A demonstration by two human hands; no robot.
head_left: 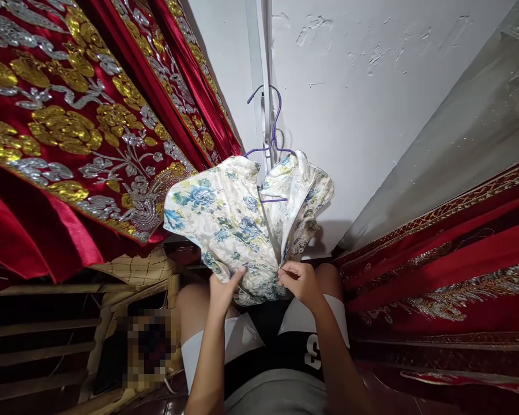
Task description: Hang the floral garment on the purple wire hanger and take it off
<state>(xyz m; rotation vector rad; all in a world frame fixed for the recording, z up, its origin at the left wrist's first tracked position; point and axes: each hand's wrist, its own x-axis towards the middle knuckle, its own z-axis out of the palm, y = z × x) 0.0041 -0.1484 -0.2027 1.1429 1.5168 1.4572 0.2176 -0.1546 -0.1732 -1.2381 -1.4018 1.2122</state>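
Note:
A white garment with blue and green flowers (229, 219) hangs on a purple wire hanger (273, 129) hooked to a white pipe on the wall. My left hand (225, 288) is under its lower hem, fingers closed on the fabric with the thumb on top. My right hand (300, 282) pinches the garment's front edge near the bottom of its opening. Both hands are close together at the hem.
Red satin garments with gold and silver embroidery (69, 127) hang at the left, and more red embroidered cloth (450, 271) is at the right. A white wall (372, 104) is behind. Wooden slats (34, 340) and a woven basket (134, 268) sit lower left.

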